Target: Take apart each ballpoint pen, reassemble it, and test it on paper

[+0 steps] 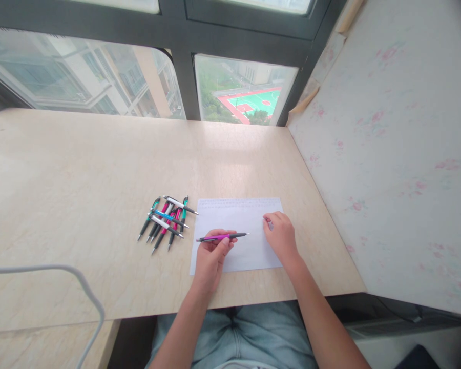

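Note:
My left hand (pixel 215 256) grips a magenta pen (pixel 218 237) with black ends between thumb and fingers. The pen lies nearly level, its metal tip pointing right, above a white sheet of paper (pixel 249 259). Rows of faint writing run along the sheet's top edge. Over the right part of the paper, my right hand (pixel 282 236) is closed, thumb and fingertips curled together. Whatever its fingertips pinch, if anything, is too small to make out. Left of the paper lies a crisscrossed pile of pens (pixel 167 219) in white, blue, green and magenta, with black grips.
The pale marbled table (pixel 100 164) reaches back to a dark-framed window (pixel 188 66). A floral-papered wall (pixel 399 154) borders it on the right. A grey cable (pixel 80 279) curves over the front left. My legs in blue jeans (pixel 234 333) are below the front edge.

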`<state>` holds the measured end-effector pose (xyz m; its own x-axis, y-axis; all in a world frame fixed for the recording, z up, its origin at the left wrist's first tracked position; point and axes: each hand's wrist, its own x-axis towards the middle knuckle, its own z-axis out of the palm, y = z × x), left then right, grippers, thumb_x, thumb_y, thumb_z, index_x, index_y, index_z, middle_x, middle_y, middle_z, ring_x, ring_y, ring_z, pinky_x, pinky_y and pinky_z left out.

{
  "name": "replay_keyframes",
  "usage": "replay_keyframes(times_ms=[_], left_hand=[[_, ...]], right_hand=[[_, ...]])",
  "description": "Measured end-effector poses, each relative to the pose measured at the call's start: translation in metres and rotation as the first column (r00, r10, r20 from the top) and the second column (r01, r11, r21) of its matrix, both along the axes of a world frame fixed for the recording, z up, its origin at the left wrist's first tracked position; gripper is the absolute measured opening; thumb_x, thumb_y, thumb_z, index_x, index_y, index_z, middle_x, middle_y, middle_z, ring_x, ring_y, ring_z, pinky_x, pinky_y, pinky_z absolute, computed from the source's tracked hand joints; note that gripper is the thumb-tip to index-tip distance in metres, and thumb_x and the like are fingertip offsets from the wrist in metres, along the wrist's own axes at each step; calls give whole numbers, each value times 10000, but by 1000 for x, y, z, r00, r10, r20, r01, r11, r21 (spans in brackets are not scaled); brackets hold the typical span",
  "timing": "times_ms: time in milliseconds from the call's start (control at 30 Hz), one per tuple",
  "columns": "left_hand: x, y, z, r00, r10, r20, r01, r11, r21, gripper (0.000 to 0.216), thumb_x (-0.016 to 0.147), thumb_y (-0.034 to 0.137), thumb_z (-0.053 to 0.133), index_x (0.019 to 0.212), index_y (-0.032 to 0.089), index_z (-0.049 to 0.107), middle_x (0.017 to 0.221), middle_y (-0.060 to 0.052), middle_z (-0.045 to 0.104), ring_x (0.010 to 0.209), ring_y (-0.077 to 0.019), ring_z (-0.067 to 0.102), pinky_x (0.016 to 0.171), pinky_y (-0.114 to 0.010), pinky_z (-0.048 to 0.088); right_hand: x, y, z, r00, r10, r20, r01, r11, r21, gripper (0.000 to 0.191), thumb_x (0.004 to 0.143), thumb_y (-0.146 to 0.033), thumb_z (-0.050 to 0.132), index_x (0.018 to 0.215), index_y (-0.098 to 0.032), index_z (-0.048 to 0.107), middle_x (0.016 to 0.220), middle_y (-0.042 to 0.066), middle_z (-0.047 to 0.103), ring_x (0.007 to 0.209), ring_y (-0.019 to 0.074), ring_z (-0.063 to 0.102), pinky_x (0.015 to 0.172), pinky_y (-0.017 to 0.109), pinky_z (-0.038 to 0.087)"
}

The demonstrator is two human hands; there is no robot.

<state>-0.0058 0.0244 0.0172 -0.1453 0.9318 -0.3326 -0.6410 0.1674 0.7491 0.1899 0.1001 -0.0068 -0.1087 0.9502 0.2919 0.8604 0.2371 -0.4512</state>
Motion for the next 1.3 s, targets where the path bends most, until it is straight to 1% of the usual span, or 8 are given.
replay_keyframes(times_ms=[267, 433, 500, 600, 867, 933, 1100, 1300], left_hand=[[-1, 0, -2, 1000, -14, 4, 14, 1000, 10, 212, 741, 217, 779, 920, 179, 670, 974, -56, 736, 824, -132, 688, 771, -223, 524], [0, 0, 1, 1000, -20, 0, 20, 1000, -6, 224, 722, 229, 794, 899, 180, 666, 970, -59, 738, 808, -135, 690, 768, -234, 524], [1, 0, 3, 1000, -28, 3, 28, 1000, 1, 224, 720, 231, 795, 893, 181, 662, 954, -60, 740, 805, -139, 691, 768, -242, 525], [3, 0, 4, 999, -36, -4, 36, 999, 6, 236, 707, 241, 804, 882, 180, 658, 931, -64, 744, 800, -154, 692, 763, -262, 529], [3, -1, 3, 997, -71, -35, 73, 997, 33, 215, 724, 235, 793, 884, 175, 662, 945, -71, 743, 790, -149, 690, 763, -259, 525], [3, -1, 3, 995, -84, -50, 86, 995, 43, 204, 730, 236, 791, 881, 173, 669, 946, -71, 742, 788, -148, 690, 769, -261, 527], [3, -1, 6, 993, -65, -102, 68, 997, 31, 199, 717, 247, 801, 863, 159, 697, 946, -80, 743, 766, -145, 687, 766, -262, 534], [2, -2, 3, 996, -27, -83, 30, 999, 34, 207, 721, 249, 798, 887, 167, 709, 977, -80, 742, 781, -137, 686, 756, -241, 537]], right_hand=[[3, -3, 1, 1000, 15, -21, -16, 999, -34, 257, 855, -217, 475, 1022, -162, 663, 807, 82, 645, 802, 231, 582, 779, 366, 458], [0, -21, 16, 973, -52, -224, 31, 995, -94, 222, 878, -309, 506, 973, -187, 667, 796, 62, 666, 691, 193, 576, 714, 338, 471], [-7, -31, 23, 919, -84, -386, 1, 978, -209, 230, 896, -360, 510, 888, -194, 668, 799, 54, 683, 658, 176, 586, 653, 309, 473], [-20, -43, 31, 798, -77, -598, -181, 916, -359, 267, 906, -412, 511, 860, -196, 662, 741, 30, 677, 627, 166, 595, 582, 277, 466], [-30, -54, 31, 560, -142, -816, -301, 883, -360, 236, 886, -415, 549, 905, -193, 625, 739, 21, 639, 616, 147, 579, 513, 246, 439], [-30, -55, 32, 574, -130, -808, -293, 889, -352, 227, 888, -413, 556, 881, -194, 616, 716, 14, 623, 609, 144, 571, 516, 244, 436], [-33, -55, 37, 714, -74, -696, -195, 934, -300, 241, 904, -406, 544, 802, -197, 605, 667, 2, 606, 609, 145, 569, 557, 251, 446], [-40, -55, 36, 688, -140, -712, -146, 935, -325, 263, 898, -436, 552, 801, -198, 607, 655, -2, 607, 574, 142, 553, 545, 251, 439]])
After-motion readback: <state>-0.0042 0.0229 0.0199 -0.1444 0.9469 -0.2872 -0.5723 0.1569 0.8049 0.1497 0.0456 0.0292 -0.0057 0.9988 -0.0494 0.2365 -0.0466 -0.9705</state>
